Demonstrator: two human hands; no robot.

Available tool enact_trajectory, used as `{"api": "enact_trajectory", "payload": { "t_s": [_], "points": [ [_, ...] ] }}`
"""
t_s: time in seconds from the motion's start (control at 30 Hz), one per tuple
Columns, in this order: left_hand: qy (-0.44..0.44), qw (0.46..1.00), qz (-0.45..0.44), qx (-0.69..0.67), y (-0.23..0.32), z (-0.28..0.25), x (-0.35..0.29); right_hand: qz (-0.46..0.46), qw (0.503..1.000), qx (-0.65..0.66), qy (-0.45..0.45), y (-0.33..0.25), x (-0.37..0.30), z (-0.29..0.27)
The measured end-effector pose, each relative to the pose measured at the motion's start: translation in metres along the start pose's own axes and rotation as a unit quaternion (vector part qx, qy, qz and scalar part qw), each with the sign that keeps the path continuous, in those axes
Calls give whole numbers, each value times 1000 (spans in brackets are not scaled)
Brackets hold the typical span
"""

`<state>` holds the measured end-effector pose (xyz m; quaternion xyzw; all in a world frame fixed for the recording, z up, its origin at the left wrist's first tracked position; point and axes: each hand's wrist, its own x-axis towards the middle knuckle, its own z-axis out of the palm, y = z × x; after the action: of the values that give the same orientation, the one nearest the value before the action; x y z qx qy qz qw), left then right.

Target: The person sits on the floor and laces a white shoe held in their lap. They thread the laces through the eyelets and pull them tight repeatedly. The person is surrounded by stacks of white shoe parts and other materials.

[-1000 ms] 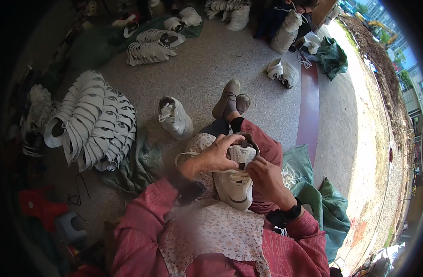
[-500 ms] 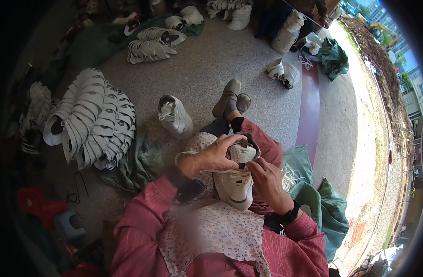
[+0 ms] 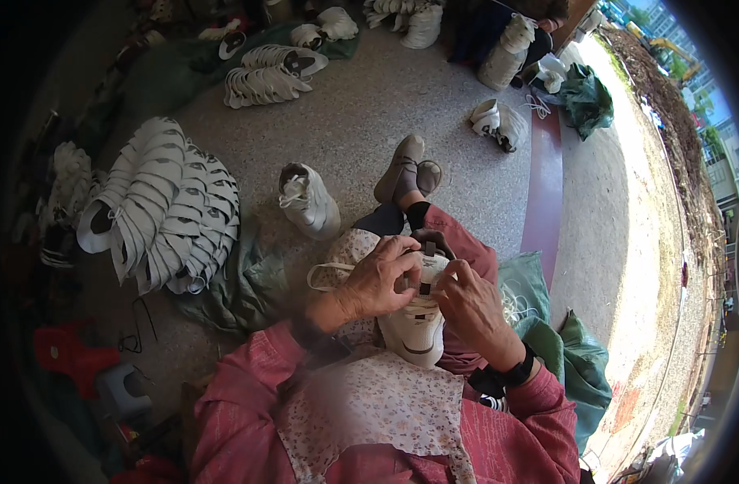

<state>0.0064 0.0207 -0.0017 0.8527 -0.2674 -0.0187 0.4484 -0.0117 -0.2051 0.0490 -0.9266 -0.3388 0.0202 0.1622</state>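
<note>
A cream-white sneaker (image 3: 411, 337) lies on my lap, toe towards me, its tongue (image 3: 434, 268) and dark-lined opening pointing away. My left hand (image 3: 377, 278) grips the left side of its opening, fingers bent beside the tongue. A loop of white shoelace (image 3: 325, 277) sticks out to the left from under that hand. My right hand (image 3: 476, 313) is closed in a pinch at the right lace edge, near the tongue; what its fingertips hold is too small to make out. Crossed laces show below both hands.
Another laced white sneaker (image 3: 308, 202) stands on the floor ahead. Stacked white shoe uppers (image 3: 164, 206) fill the left. Green sacks (image 3: 575, 359) and loose white laces (image 3: 514, 305) lie at my right. A red stool (image 3: 72, 355) is lower left. Another person (image 3: 539, 12) sits far right.
My left hand's fingers have drawn in from the far rim towards the tongue. My right hand has risen slightly along the lace edge, its fingers now higher beside the tongue.
</note>
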Motion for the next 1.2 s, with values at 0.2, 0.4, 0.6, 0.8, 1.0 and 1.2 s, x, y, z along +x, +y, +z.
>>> {"api": "enact_trajectory", "payload": {
  "t_s": [0.2,0.4,0.6,0.8,1.0,1.2],
  "points": [
    [4,1000,2,0,2,1,2,59,996,52,31,4,1,29],
    [27,999,6,21,2,7,-1,98,966,215,101,2,-6,42],
    [44,995,11,88,11,10,0,106,963,240,65,10,0,29],
    [144,933,24,330,20,-63,-10,130,955,258,68,23,-2,-1],
    [334,716,-171,589,-38,-231,-107,158,879,423,154,38,6,-20],
    [234,887,-224,329,-53,-165,-122,91,936,310,138,48,6,-4]
  ]
}}
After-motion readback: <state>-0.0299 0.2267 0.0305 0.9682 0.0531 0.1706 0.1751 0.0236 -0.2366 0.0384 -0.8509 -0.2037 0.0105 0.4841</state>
